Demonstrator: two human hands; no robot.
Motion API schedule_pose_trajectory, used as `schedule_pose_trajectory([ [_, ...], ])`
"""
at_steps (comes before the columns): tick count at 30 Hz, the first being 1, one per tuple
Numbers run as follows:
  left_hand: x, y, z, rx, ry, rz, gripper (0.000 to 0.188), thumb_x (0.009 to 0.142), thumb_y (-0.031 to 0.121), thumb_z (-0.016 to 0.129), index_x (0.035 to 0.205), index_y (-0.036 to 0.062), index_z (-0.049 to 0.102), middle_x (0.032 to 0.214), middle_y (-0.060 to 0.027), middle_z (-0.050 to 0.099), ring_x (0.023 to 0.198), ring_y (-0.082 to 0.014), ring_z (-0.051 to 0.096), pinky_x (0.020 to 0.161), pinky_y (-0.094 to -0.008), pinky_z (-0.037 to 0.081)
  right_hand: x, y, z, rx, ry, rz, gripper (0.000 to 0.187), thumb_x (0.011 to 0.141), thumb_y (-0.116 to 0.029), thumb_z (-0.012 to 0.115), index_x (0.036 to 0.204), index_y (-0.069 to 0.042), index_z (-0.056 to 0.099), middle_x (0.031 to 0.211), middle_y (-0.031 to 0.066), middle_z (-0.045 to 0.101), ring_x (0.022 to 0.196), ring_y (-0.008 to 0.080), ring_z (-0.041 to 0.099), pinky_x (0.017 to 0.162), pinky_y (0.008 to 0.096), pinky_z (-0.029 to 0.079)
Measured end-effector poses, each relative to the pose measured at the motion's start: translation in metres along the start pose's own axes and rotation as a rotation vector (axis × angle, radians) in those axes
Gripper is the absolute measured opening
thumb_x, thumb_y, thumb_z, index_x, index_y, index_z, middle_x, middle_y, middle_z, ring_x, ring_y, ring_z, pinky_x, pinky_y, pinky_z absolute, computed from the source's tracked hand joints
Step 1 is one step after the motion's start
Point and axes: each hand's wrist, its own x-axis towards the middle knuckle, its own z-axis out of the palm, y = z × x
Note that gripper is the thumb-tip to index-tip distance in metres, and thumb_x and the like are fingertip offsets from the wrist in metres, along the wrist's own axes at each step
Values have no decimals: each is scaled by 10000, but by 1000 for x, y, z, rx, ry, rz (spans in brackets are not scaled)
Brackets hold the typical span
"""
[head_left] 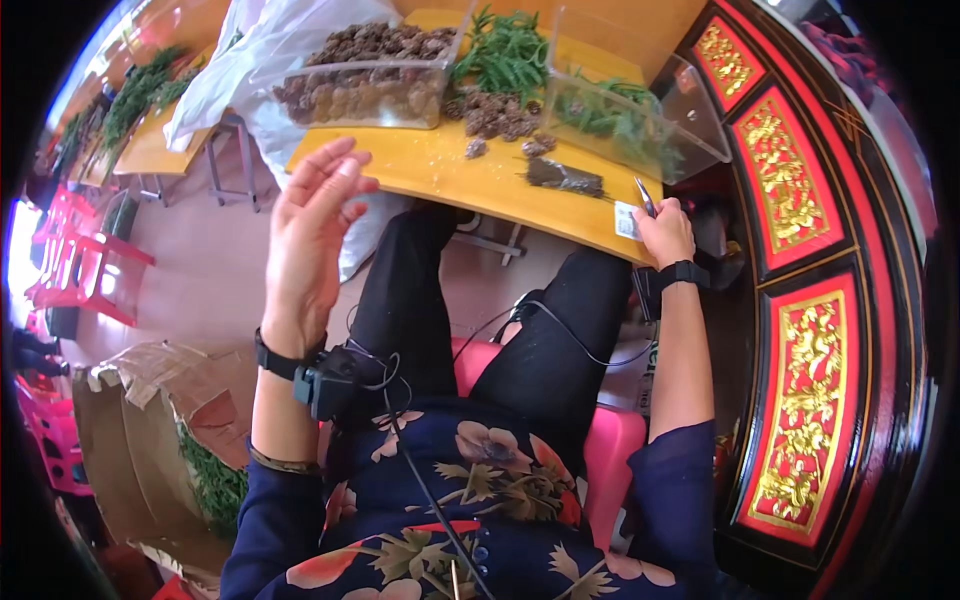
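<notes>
My left hand (315, 215) is raised in front of the table's near left edge. Its fingers are loosely bent and apart, with nothing in them. At the table's right front corner, my right hand (668, 232) is closed around a small pair of pliers (646, 197), with the metal tip pointing up and away; the grip is hidden by my fingers. Beside that hand lies a white printed tag (627, 221). A bundle of thin dark wires or stems (564, 177) rests just left of it. Loose brown pine cones (497, 115) sit farther back on the yellow table (400, 165).
A clear bin (365, 95) holds many pine cones. Green artificial sprigs (503, 50) are heaped beside it, and another clear bin (640, 125) holds more. A carved red-and-gold panel (800, 400) stands close on the right. An opened cardboard box (150, 440) with greenery is at lower left.
</notes>
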Motion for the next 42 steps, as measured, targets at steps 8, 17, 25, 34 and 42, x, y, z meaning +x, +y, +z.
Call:
schedule_pose_trajectory([
  [8,19,-15,-36,10,104,35,356,928,168,586,1240,5,529,1110,-77,628,910,-114,591,780,-215,439,35,-19,63,-134,97,-12,522,806,-422,651,1197,-96,532,1199,202,548,1131,393,510,934,464,435],
  [17,77,-48,-31,-35,58,-48,367,940,171,561,1258,-4,510,1142,-101,620,933,-124,594,803,-226,444,56,-42,86,-43,427,-366,473,842,-271,649,1243,-64,507,1221,194,534,1157,366,483,951,450,407],
  [25,103,-18,-20,45,-9,160,512,965,262,502,1381,-7,371,1364,-130,450,1095,-155,520,943,-276,405,-54,-167,144,431,-79,-993,408,761,-110,645,1137,20,553,1181,203,550,1162,361,498,981,445,399],
  [34,97,10,-10,-85,45,123,371,958,167,509,1280,-15,479,1195,-108,578,951,-121,580,811,-227,435,-147,-158,203,7,-595,-1371,516,838,-289,542,1323,-134,462,1494,140,304,1345,341,328,992,516,364],
  [42,126,-25,13,259,-114,-50,222,890,156,621,1059,15,649,921,-35,653,824,-84,581,723,-222,439,-31,-117,93,262,-506,-749,204,827,-242,611,789,-53,677,747,129,667,723,346,640,669,437,508],
])
